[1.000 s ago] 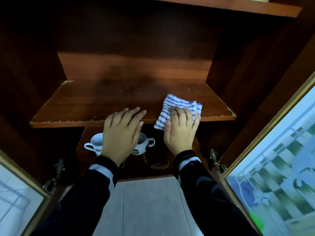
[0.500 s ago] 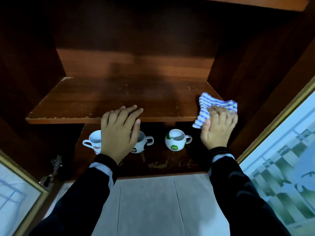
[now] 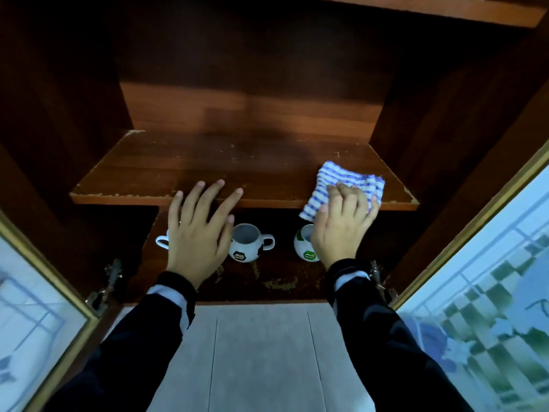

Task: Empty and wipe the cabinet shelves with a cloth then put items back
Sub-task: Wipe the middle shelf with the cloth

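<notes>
Two hands at the middle shelf (image 3: 208, 165), one on the cloth (image 3: 341, 175).
We record the right hand (image 3: 341, 230) gripping the striped cloth, fingers curled into it, at the shelf's front right. The cloth's long axis runs diagonally, its near-left corner drooping over the front edge. The left hand (image 3: 199, 233) lies released, fingers spread, tips on that edge. A football-patterned mug (image 3: 246, 246) stands below.

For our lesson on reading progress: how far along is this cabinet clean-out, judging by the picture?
Done: the brown wooden middle shelf shows no items on it. In hand: the right hand grips the blue-and-white striped cloth at that shelf's right front, while the left hand rests on its front edge. Left: the lower shelf holds white football-pattern mugs, so it looks unemptied and unwiped; items need returning.
</notes>
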Motion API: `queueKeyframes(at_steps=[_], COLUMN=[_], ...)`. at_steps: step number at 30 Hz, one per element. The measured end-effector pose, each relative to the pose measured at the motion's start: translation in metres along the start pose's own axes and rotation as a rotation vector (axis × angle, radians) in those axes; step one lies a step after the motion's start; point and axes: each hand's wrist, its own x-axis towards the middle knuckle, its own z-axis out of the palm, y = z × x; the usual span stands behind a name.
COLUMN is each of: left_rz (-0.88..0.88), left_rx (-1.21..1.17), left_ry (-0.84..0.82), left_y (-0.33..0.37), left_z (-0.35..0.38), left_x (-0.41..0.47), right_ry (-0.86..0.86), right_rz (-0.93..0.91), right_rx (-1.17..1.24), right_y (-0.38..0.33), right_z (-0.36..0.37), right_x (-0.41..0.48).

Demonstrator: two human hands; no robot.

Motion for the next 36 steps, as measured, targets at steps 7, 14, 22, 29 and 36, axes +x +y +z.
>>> queueKeyframes(at_steps=[7, 14, 22, 29, 36], left_rz=[-0.054, -0.096, -0.055, -0.175, -0.386], left_rx=[0.055, 0.134, 0.199, 0.331, 0.45], left_ry=[-0.113, -0.115, -0.163, -0.121, -0.004], left_y=[-0.034, -0.069, -0.089, -0.096, -0.111], left_z=[-0.018, -0.035, -0.04, -0.05, -0.073], left_x=[-0.016, -0.029, -0.044, -0.059, -0.069], right_ry=[-0.039, -0.057, -0.043, -0.077, -0.166], right_rz=[-0.065, -0.205, -0.247, -0.274, -0.382], right_rx=[0.058, 0.053, 0.054, 0.042, 0.196], right_y=[-0.083, -0.131, -0.122, -0.159, -0.198], right_z=[0.009, 0.01, 0.008, 0.005, 0.003], right_x=[-0.011, -0.015, -0.016, -0.019, -0.006])
